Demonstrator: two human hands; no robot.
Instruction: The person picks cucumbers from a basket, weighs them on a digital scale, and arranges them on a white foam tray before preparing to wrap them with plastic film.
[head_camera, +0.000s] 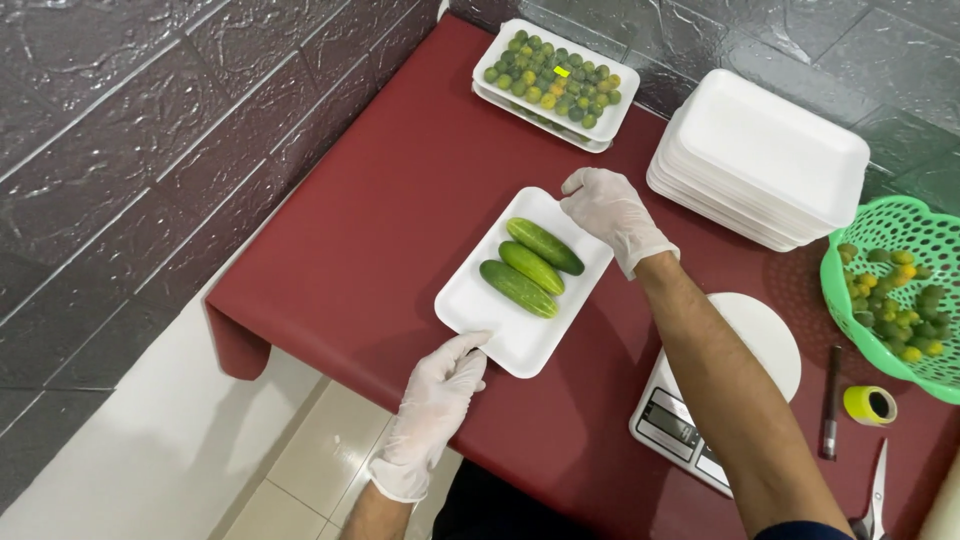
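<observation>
A: While both gloved hands sit on the white tray (470, 305), you look to be at the squaring-up step: three cucumbers (531, 266) already lie side by side in it, near the middle of the red table (400, 200). Your left hand (436, 400) rests flat and loosely open on the near corner, fingers spread rather than curled around anything. Your right hand (608, 207) pinches the far corner, fingers closed on the rim.

B: So what does the next move call for?

A: I judge it calls for a level lift or slide with both corners held evenly. The tray is thin foam, and the cucumbers lie loose, so a tilt would roll them toward the low side.

B: How much room do you have?

A: Plenty to your left: the tabletop is open there right up to its edge, with the floor below. Mind that edge, since the near corner of the tray already sits close to the front of the table. To your right it is tighter. The scale (735, 390) stands just beside your right forearm, and the stack of empty trays (765, 160) sits beyond it. The green basket (900, 225) of small fruit, the pen (830, 400), the tape roll (869, 404) and the scissors (876, 490) crowd the far right.

B: And straight ahead?

A: The filled tray of limes (553, 72) sits well apart at the back, leaving a bare strip between.
</observation>
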